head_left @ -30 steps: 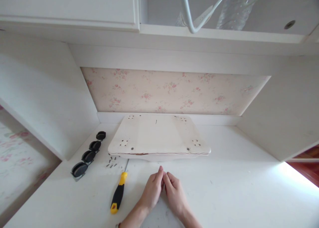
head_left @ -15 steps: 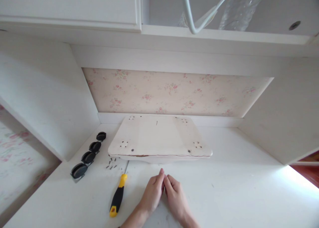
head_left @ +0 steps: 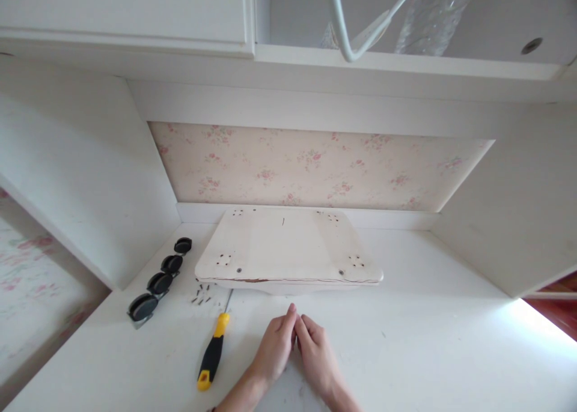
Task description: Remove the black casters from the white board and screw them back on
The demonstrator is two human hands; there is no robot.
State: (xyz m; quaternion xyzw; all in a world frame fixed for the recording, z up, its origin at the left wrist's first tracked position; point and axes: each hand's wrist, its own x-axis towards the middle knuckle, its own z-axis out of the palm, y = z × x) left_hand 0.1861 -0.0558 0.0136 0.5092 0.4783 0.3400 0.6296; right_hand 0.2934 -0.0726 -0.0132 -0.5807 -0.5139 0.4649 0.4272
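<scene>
My left hand [head_left: 276, 347] and my right hand [head_left: 317, 352] rest on the white tabletop with fingers curled and thumbs meeting at the tips. No object shows in either. To their left lies a screwdriver [head_left: 211, 353] with a yellow and black handle, its shaft pointing at the board. Just beyond the hands is a white board [head_left: 288, 244] with rounded corners, a chipped front edge and clusters of screw holes near its corners. Several small screws [head_left: 201, 294] are scattered beside its front left corner. Black caster wheels [head_left: 159, 283] with metal plates stand in a slanting row farther left.
White side panels [head_left: 85, 172] flank the desk surface [head_left: 428, 340]. Behind the board, floral wallpaper [head_left: 311, 166] shows. An overhead shelf [head_left: 406, 63] holds a clear plastic bottle [head_left: 428, 21], and a pale bent tube [head_left: 342, 33] hangs in front of it.
</scene>
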